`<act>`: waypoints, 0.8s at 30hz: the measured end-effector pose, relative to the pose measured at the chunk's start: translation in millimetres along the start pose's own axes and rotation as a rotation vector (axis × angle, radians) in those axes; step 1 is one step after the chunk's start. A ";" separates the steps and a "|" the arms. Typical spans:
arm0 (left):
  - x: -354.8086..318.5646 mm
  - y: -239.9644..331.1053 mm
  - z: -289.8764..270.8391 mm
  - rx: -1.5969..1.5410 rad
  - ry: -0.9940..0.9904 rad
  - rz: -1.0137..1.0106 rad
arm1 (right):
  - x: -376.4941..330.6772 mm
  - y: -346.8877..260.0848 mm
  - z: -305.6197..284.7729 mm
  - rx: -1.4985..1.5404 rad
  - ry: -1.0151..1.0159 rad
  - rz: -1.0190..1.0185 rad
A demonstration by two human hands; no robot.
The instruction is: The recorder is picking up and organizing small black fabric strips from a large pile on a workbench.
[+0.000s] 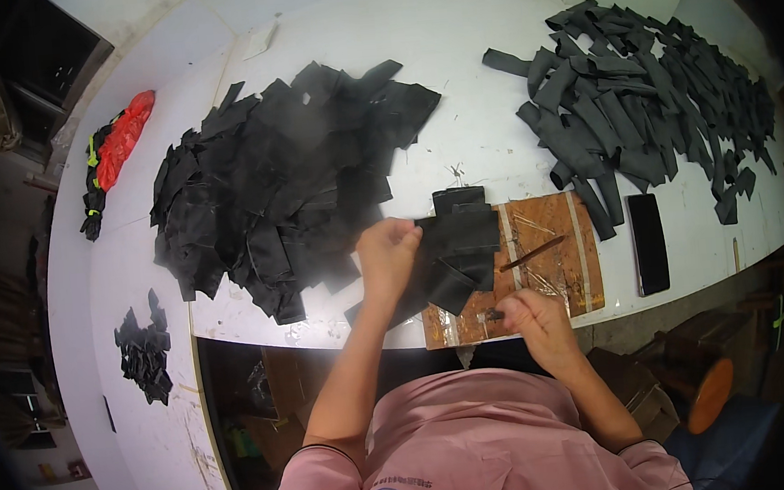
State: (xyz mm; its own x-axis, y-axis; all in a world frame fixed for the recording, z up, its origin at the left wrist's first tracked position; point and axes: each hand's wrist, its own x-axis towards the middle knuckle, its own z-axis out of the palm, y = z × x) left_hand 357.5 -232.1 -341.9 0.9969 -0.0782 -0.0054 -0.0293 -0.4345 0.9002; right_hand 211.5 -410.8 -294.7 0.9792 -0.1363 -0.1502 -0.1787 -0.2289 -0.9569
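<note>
My left hand [386, 262] is closed, its thumb and finger pinching the left edge of some black fabric pieces [465, 239]. These pieces overlap one another, partly covering a brown board [586, 257] with pale tape strips. Over the board's near edge, my right hand [540, 325] is closed with a small dark thing [493, 314] at its fingertips, too small to name. A thin brown pointed stick [533, 253] and several clear slender strips [547, 285] lie on the board. Left of my left hand spreads a large heap of black fabric pieces [267, 181].
Dark grey rolled fabric strips [620, 98] are heaped at the far right of the white table [459, 37]. A black phone [648, 243] lies right of the board. Toward the left are a red plastic bag [126, 140] and a small black fabric pile [145, 352].
</note>
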 end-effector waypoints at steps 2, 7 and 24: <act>-5.9 20.1 -8.5 -0.208 0.068 0.031 | 1.6 -5.6 1.5 0.109 -0.163 0.088; -60.4 56.5 -48.6 -0.926 -0.199 -0.158 | 18.6 -20.0 29.2 0.899 -0.305 0.258; -117.9 84.2 -36.1 -0.805 -0.101 -0.246 | 21.8 -33.7 38.4 -0.345 0.338 -0.650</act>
State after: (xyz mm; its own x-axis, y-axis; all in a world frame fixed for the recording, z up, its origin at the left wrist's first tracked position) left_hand 240.1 -227.0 -249.8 0.9557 -0.1610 -0.2465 0.2867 0.3187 0.9034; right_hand 242.6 -369.0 -275.3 0.8254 -0.1452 0.5455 0.3425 -0.6394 -0.6884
